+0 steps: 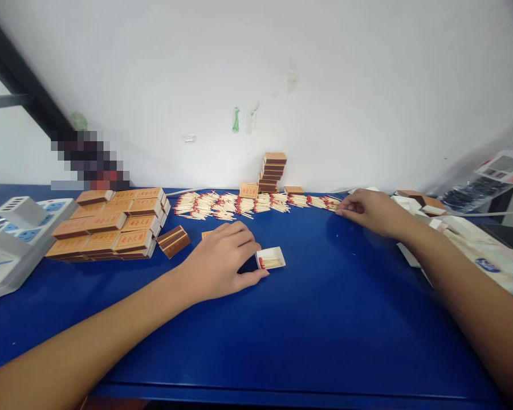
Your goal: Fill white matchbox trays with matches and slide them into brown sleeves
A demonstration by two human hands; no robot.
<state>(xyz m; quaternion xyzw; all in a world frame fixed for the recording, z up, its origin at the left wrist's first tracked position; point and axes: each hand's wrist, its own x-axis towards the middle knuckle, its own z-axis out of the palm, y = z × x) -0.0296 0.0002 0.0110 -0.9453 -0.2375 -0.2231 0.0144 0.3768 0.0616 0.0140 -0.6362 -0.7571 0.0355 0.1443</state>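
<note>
1. On my feed, the white matchbox tray [277, 253] lies open side up on the blue tabletop [308, 341], just right of the left hand [224, 259], its left end between thumb and forefinger.
2. I see that hand curved, thumb at the tray's near left corner and forefinger at the far one, gripping that end lightly.
3. The tray's long axis runs roughly left to right across my view, its free end pointing right.
4. The wooden matches [273, 263] inside lie along that axis, red heads towards the left hand, bare sticks pointing right.
5. Farther back, I have the row of loose matches [256, 203] stretching crosswise near the wall [325, 102] (its heads face both ways, as far as I can make out).
6. The right hand [374, 210] is at the right end of that row, thumb and forefinger tips close together; I cannot tell whether they pinch a match.
7. To the left I see the pile of matchboxes [111, 225], with one striped matchbox [174, 242] tilted at an angle between it and the left hand.
8. Behind the row, the tower of matchboxes [273, 171] stands by the wall, leaning slightly right towards its top.
</note>
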